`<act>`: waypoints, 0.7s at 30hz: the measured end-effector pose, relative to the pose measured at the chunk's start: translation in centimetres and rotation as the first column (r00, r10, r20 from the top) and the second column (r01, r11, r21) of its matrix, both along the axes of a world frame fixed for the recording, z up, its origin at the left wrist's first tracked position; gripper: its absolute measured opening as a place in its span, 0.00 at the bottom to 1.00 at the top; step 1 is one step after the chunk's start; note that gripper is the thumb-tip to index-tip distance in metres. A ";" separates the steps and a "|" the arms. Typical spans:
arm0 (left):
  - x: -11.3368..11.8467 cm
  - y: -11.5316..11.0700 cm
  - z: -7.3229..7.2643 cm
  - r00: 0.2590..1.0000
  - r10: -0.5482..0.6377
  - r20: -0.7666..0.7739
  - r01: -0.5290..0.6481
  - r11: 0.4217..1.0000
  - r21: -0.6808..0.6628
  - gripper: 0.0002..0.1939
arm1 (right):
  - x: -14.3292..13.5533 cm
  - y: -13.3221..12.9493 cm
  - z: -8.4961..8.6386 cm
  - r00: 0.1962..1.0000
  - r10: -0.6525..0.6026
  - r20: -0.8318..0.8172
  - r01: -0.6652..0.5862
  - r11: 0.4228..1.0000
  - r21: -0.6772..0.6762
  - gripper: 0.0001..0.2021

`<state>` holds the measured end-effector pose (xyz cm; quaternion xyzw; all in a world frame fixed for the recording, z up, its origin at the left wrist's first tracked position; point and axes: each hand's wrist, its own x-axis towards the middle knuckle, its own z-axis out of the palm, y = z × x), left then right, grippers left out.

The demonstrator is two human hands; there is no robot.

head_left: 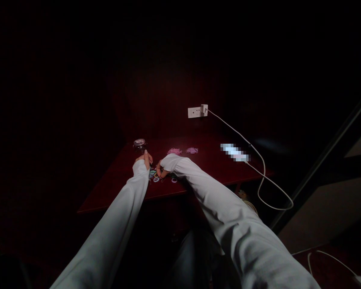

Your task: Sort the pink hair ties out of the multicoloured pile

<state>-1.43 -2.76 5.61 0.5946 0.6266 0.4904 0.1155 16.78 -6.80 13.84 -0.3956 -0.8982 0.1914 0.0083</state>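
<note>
My left hand (145, 158) is over the left part of the dark red table, its fingers closed and the thumb up; whatever it holds is too small to make out. Close by, my right hand (161, 170) reaches down with bent, closed fingers into a loose pile of small coloured rings that look like hair ties (156, 180). Its sleeve hides part of the hand and pile. A pink heap (175, 151) and a purple heap (192, 150) of similar small bands lie beyond my right wrist. Behind my left hand stands a round clear jar with a lid (139, 143).
A lit phone (235, 152), pixelated, lies on the right of the table (114, 188). Its white cable (263, 164) loops past the table's right edge to a charger (203, 108) in the wall socket (194, 112). The surroundings are very dark.
</note>
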 end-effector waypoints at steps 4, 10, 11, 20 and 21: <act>-0.5 0.7 -0.5 1.000 -0.019 -0.006 0.019 1.000 -0.007 0.32 | 0.1 0.5 -0.3 0.999 -0.024 -0.040 0.024 1.000 0.009 0.09; -0.7 1.2 -0.6 0.998 -0.035 0.056 0.034 0.999 0.003 0.33 | 0.5 1.0 -0.4 0.996 -0.053 -0.074 0.057 0.997 0.060 0.07; -0.7 1.2 -0.6 0.997 -0.039 0.062 0.039 0.999 0.011 0.33 | 0.5 1.0 -0.4 0.995 -0.060 -0.077 0.066 0.995 0.068 0.07; -0.2 0.7 -0.7 0.996 -0.013 0.091 0.007 0.998 0.067 0.33 | -0.6 1.4 -1.5 0.977 0.074 -0.201 -0.073 0.997 0.014 0.10; -0.1 0.6 -0.7 0.995 -0.016 0.095 0.009 0.997 0.074 0.33 | -0.8 1.5 -1.6 0.978 0.082 -0.190 -0.081 0.997 0.015 0.10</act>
